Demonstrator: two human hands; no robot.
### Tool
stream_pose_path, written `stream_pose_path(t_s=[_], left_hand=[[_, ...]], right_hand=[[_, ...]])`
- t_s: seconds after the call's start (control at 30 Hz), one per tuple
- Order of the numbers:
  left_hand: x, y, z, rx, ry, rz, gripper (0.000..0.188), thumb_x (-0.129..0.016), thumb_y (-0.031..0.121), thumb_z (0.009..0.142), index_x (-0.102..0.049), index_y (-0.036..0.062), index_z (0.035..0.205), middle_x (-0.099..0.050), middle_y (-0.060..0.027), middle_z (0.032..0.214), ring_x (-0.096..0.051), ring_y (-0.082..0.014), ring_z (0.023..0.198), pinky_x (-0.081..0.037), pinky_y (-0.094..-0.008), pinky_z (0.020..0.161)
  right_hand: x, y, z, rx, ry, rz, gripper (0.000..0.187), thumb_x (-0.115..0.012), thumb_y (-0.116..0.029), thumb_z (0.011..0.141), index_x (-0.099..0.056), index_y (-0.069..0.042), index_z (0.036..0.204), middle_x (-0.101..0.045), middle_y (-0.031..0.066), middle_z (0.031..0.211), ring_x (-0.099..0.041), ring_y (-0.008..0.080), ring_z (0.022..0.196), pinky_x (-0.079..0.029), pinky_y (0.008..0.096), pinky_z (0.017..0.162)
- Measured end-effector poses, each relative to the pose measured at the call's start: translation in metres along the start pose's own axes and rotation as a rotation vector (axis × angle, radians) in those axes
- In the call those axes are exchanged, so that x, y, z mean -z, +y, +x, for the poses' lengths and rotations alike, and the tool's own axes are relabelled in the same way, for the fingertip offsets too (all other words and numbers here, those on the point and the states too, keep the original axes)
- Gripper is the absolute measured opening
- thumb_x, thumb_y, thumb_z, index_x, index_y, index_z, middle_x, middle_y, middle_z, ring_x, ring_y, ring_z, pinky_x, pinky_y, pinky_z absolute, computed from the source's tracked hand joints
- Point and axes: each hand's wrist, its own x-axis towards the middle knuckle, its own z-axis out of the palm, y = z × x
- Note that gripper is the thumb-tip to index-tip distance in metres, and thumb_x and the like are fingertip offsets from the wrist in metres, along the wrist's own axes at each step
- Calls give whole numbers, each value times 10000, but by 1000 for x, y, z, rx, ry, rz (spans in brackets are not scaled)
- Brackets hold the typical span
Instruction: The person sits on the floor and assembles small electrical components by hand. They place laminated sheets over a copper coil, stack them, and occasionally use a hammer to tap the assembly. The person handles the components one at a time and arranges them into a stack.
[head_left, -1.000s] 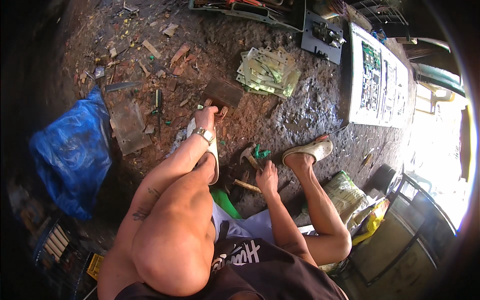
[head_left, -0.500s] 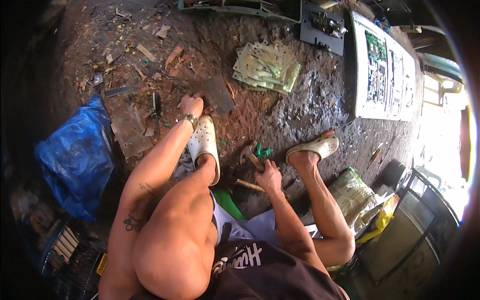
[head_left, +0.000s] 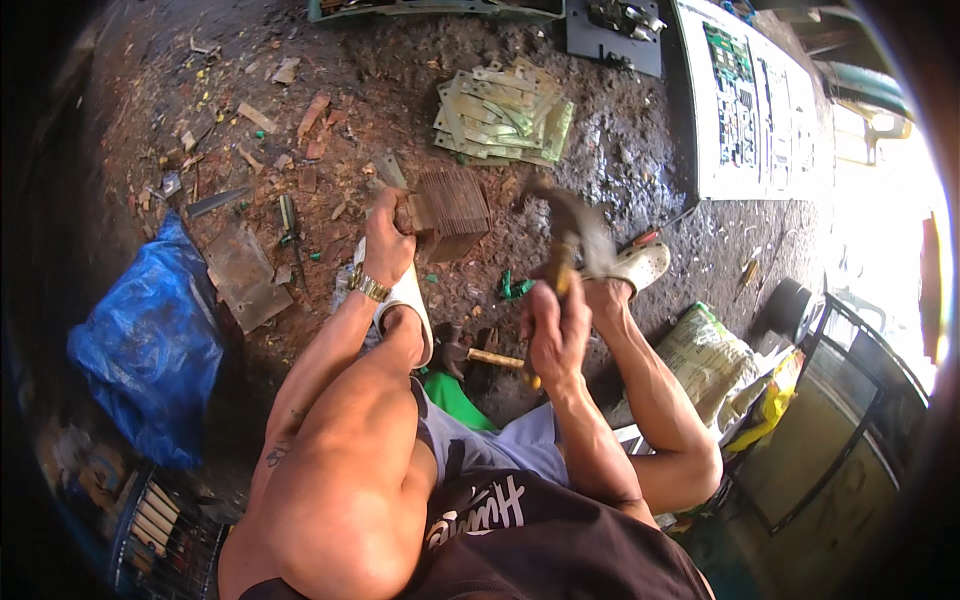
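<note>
A blurred hammer (head_left: 566, 240) juts ahead from my right hand (head_left: 557, 325), fist wrapped round its handle; ahead-left of that fist sits a layered brown block (head_left: 455, 212), seams running away from me; my nearer left hand (head_left: 387, 242) grips its left side.

Two hands (head_left: 388, 240) (head_left: 556, 328), two hammers (head_left: 566, 222) (head_left: 495, 357), two pale clogs (head_left: 406, 298) (head_left: 645, 267), one wristwatch (head_left: 370, 288), one laminated brown block (head_left: 458, 215), one plate heap (head_left: 500, 115) and one blue sheet (head_left: 150, 345) are showing.
</note>
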Motion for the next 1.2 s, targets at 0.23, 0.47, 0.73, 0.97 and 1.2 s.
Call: stream_pose_path(t_s=[0.23,0.47,0.73,0.97,1.2], left_hand=[[-3,23,-5,-160,-85,-254,403,-536,-17,702,-515,15,1103,-570,-143,982,-557,-269,935,-458,-310,919],[7,40,-6,-112,-162,-174,399,-603,85,730,-541,16,1118,-564,-117,969,-524,-241,892,-463,-315,882],[3,19,-17,105,-285,-366,413,-516,-64,732,-574,4,1136,-610,-97,1015,-566,-178,973,-448,-282,935],[7,-2,-33,-128,-214,-205,448,-726,219,845,-573,-16,1195,-641,-79,1146,-601,-197,1063,-451,-311,1032],[16,17,-36,-55,-267,-382,432,-757,267,840,-575,21,1145,-612,-46,1085,-577,-156,1057,-452,-300,992]], right_hand=[[17,-26,22,-100,-135,-520,254,-668,-281,1051,-612,-38,1099,-637,51,776,-552,92,703,-483,322,652],[17,-5,33,79,-113,-613,266,-698,-242,1025,-586,-9,965,-596,81,656,-559,161,596,-456,351,556],[39,30,52,11,-177,-535,259,-756,-152,934,-630,-8,1109,-689,225,762,-705,337,669,-557,465,658],[47,37,40,-96,-278,-355,205,-777,-64,871,-709,-15,1058,-677,47,769,-622,154,745,-550,364,738],[49,30,38,-72,-354,-466,171,-751,-72,887,-676,-19,1031,-656,55,728,-534,88,700,-513,303,668]])
